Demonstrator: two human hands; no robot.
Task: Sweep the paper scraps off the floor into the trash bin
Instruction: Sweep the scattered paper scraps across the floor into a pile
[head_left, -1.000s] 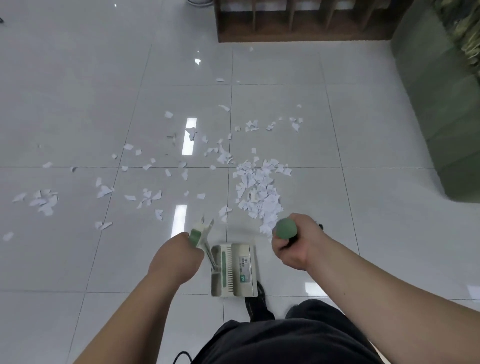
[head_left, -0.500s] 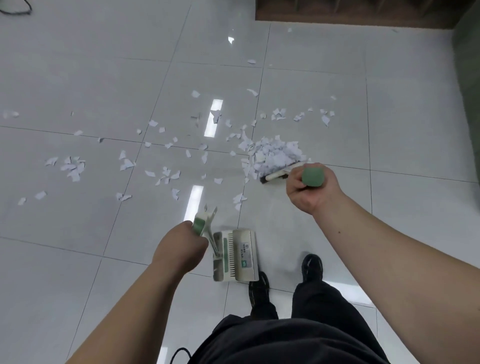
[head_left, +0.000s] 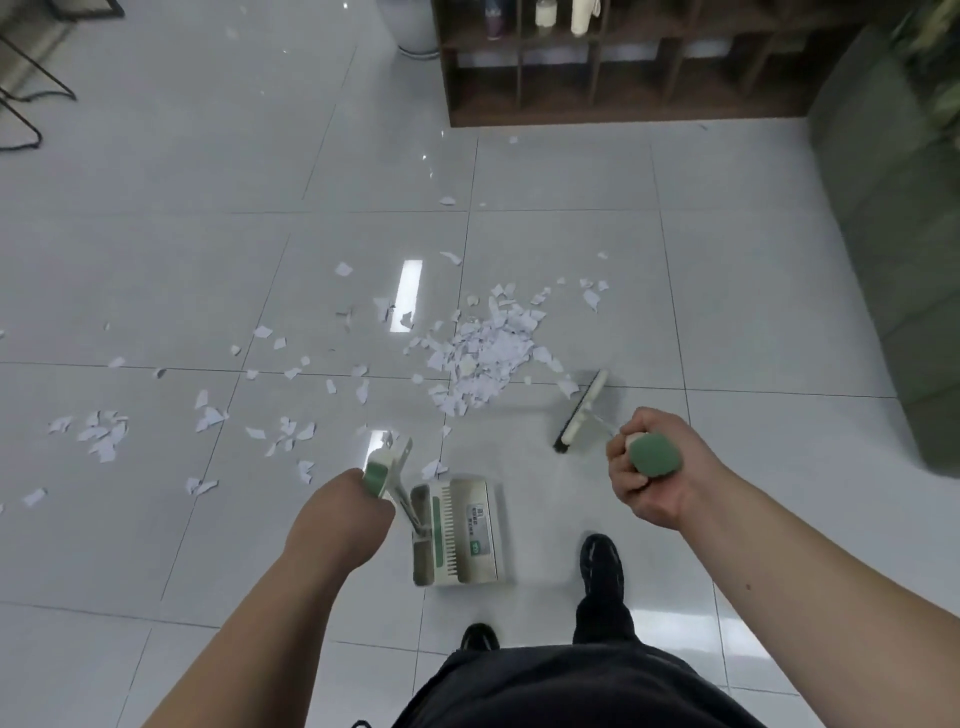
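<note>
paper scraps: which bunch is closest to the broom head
The big dense pile in the middle, just left of the broom head. The small cluster at far left and the thin scatter between lie farther off.

Floor on my feed is a glossy pale grey tile floor (head_left: 156, 260) with thin dark grout lines, shiny enough that two bright strip-light reflections (head_left: 409, 293) show up in it. At the far end there's a dark brown wooden cubby shelf (head_left: 623, 98) with a few bottles (head_left: 543, 13) on an upper level, and a white round pot (head_left: 415, 36) just beside its left side. A green upholstered sofa (head_left: 883, 234) runs down the right edge, with some leafy foliage (head_left: 935, 62) in the top right corner. Thin black metal legs (head_left: 36, 94) are at the top left.
</note>
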